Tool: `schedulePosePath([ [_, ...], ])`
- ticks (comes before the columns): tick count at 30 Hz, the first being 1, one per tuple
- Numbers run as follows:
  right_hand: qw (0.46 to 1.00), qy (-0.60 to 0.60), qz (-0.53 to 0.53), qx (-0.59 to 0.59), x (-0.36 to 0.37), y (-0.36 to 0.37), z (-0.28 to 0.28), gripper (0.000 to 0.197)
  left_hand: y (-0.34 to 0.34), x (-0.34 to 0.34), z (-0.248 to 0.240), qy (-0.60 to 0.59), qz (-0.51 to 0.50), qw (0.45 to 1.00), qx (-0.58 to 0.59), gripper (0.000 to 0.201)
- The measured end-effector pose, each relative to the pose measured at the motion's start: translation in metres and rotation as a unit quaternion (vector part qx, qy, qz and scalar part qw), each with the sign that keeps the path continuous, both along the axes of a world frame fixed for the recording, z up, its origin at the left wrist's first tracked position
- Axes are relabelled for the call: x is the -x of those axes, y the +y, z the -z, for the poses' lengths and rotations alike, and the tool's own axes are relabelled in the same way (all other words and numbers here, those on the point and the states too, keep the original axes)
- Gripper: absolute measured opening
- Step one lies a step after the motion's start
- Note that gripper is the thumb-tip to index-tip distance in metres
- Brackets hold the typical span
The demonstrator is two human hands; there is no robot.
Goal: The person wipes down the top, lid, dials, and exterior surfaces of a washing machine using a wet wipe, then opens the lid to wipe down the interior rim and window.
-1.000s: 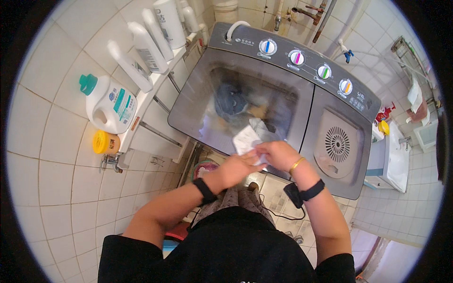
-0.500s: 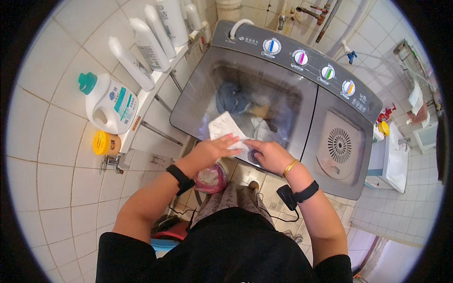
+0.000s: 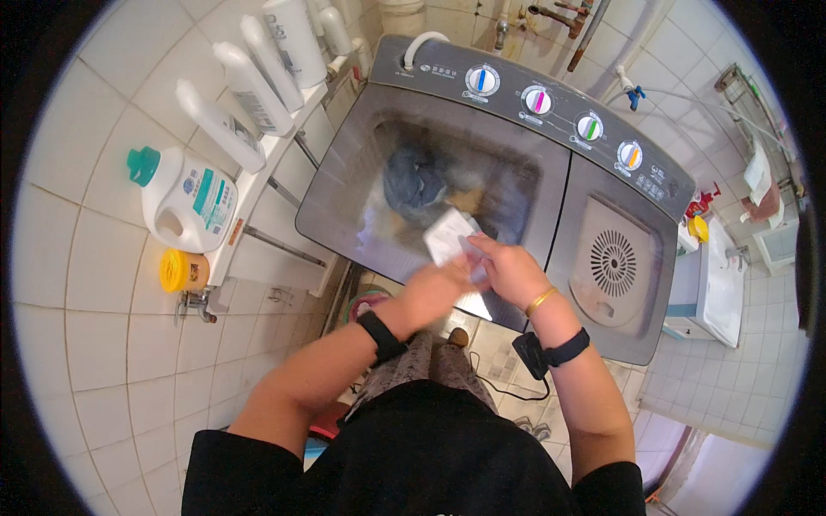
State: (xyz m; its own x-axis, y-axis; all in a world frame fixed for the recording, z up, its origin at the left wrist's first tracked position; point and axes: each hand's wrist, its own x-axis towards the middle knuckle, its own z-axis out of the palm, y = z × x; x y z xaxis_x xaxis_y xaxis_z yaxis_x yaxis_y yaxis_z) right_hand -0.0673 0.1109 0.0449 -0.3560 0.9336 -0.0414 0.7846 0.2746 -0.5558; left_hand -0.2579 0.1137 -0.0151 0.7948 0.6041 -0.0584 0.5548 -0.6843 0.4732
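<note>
A piece of white cloth is at the near edge of the twin-tub washing machine, over the left tub. My right hand pinches it from the right, thumb and fingers closed on it. Blurred by motion, my left hand lies against the cloth's lower left side; its fingers cannot be made out. Behind the cloth, blue laundry shows in the left tub, with a yellowish patch beside it. Whether a clear lid covers this tub, I cannot tell.
On the left wall shelf stand a white jug with a green cap, a yellow-lidded jar and several white bottles. The control panel has several dials. A washbasin stands to the right.
My left hand has moved right and down toward my right hand, blurring. The white cloth has shifted right and shows less of its surface. The view has shifted slightly.
</note>
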Motion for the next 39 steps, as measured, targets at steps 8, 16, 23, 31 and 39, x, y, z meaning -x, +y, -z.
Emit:
schedulePosePath([
  [8,0.999,0.017,0.027,-0.029,-0.036,-0.013,0.005,0.044,0.08,0.062,-0.001,0.049,-0.203,0.972,-0.106,0.065],
  [16,0.998,0.042,0.044,-0.025,-0.036,-0.009,0.012,0.048,-0.01,-0.063,-0.001,-0.017,-0.039,0.999,0.033,0.053],
  [23,0.999,0.015,0.017,0.031,-0.037,-0.007,0.01,0.047,0.105,0.016,0.028,0.01,-0.179,0.964,-0.194,0.062],
  [31,0.996,0.022,0.079,-0.037,-0.063,-0.003,0.021,0.051,0.038,-0.031,0.024,-0.054,-0.075,0.969,-0.229,0.065],
  [39,0.991,0.057,0.099,-0.067,-0.077,0.005,0.016,0.052,0.053,-0.075,-0.003,0.012,-0.079,0.986,-0.146,0.061],
])
